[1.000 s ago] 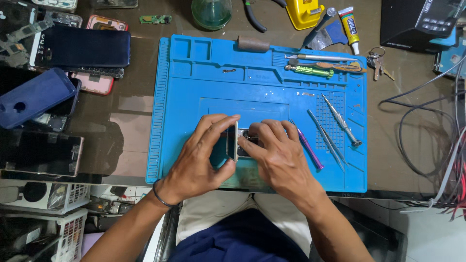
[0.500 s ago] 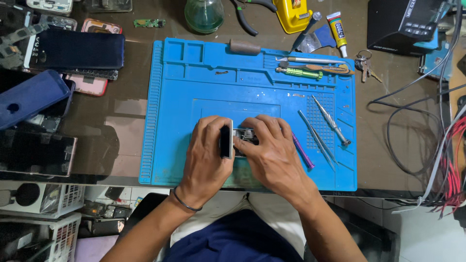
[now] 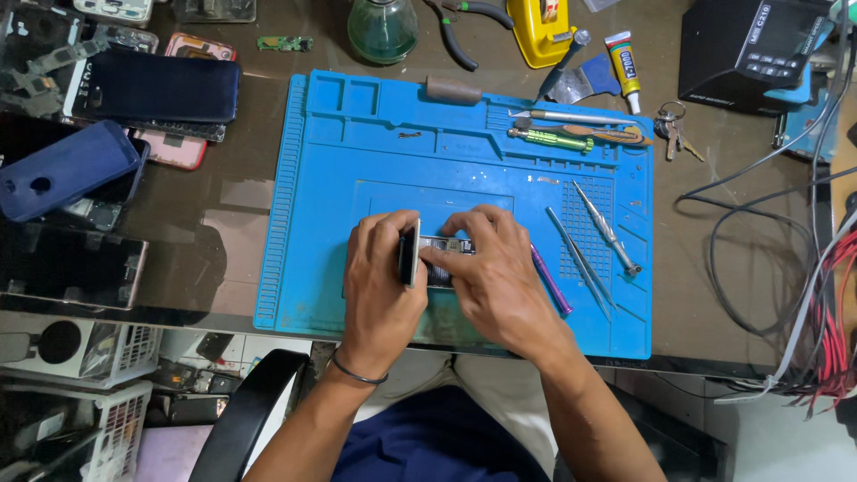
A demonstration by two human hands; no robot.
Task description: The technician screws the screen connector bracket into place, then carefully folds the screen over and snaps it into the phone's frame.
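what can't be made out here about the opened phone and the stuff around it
- Head view: the opened phone body is mostly covered by the right hand.
- The raised screen panel shows edge-on under the left hand.
- The yellow tool and green glass jar are cut off by the top edge.

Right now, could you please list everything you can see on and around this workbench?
Work mat: one, blue, table centre.
Opened phone: one, dark, in both hands over the mat.
Screwdrivers and picks: several, metal, green, purple, mat's right side.
Phones and cases: several, dark, blue, pink, table left.
Glass jar: one, green, top edge.
Glue tube: one, white, top right.
Keys: one bunch, right of mat.
Cables: several, black, red, far right.
Left hand: grips the phone's edge.
Right hand: fingers on the phone's inside.
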